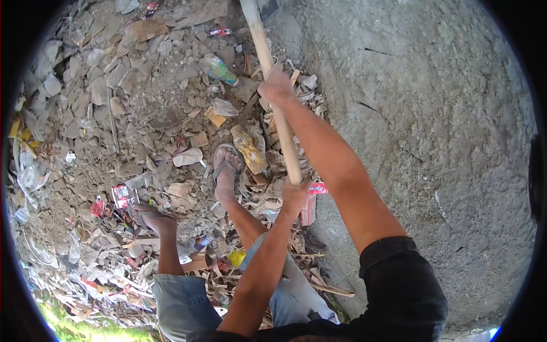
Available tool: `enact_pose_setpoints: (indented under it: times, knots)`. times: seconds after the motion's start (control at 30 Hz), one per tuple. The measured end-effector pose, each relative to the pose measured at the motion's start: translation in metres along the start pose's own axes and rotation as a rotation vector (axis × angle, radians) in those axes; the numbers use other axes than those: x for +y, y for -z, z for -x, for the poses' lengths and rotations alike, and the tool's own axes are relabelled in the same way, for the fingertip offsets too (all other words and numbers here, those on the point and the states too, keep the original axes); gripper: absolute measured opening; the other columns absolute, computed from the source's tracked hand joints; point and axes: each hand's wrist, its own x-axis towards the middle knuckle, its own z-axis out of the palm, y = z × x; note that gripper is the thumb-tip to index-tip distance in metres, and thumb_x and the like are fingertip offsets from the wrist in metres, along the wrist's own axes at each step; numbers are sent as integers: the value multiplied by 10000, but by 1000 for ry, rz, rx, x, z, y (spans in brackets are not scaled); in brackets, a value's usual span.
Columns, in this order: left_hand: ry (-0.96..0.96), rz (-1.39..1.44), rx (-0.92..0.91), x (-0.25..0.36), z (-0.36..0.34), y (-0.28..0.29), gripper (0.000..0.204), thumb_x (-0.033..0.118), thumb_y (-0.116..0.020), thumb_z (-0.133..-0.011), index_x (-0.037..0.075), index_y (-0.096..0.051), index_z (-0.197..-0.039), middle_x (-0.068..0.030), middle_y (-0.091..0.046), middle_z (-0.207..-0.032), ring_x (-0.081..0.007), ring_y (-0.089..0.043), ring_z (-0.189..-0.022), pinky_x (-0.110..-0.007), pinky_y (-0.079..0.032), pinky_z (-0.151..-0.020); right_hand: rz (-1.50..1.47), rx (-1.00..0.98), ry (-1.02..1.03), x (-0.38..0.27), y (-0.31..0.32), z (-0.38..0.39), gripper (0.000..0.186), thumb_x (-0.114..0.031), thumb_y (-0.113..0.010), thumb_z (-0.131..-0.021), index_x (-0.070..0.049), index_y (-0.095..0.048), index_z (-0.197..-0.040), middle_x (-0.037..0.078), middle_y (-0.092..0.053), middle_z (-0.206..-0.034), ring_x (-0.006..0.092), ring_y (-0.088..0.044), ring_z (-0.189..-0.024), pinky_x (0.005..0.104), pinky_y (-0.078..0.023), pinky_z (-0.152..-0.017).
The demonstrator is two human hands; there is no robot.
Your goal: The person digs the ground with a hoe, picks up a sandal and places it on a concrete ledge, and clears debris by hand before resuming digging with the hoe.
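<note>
A long pale wooden tool handle (261,43) slants from the top edge down to the middle of the view. Its far end runs to the top edge, so I cannot tell what kind of tool it is. My right hand (277,86) is wrapped round the upper part of the shaft, arm stretched forward. Lower down, near the butt end, my left hand (296,194) grips the same handle. Beside the shaft lies a dusty yellowish plastic bottle (249,149), close to my sandalled right foot (227,165). A red and white wrapper (309,209) shows just by my left hand.
Rubble and dry litter (154,114) cover the sloping ground. A big rough grey rock or concrete face (421,142) fills the right side. A green plastic bottle (219,69) lies farther up. My left foot (151,219) stands among wrappers. Green growth (85,325) shows at lower left.
</note>
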Motion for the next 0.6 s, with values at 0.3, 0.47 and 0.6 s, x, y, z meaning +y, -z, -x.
enact_pose_setpoints:
  times: [0.3,0.47,0.6]
  knots:
    - [43,-281,267,61,155,38,230,110,-606,-733,-52,-542,-883,-85,-576,-655,-159,-554,-544,-317,-446,-493,-151,-173,-242,5,-31,83,539,-102,-653,-705,93,-441,-1161,278,-578,-1133,393,-565,-1100,403,-470,-938]
    - [-130,-388,233,80,174,69,97,65,-570,-765,27,-498,-819,2,-479,-547,-88,-442,-399,-258,-346,-340,-112,-174,-253,-32,-28,92,549,-132,-659,-701,100,-481,-1166,264,-588,-1144,352,-595,-1073,361,-494,-904]
    - [-143,-444,215,99,202,83,121,80,-582,-751,13,-518,-828,-16,-500,-543,-99,-470,-410,-261,-368,-363,-95,34,-218,-37,-27,109,312,-114,-650,-676,96,-640,-908,230,-666,-821,324,-678,-747,380,-546,-622]
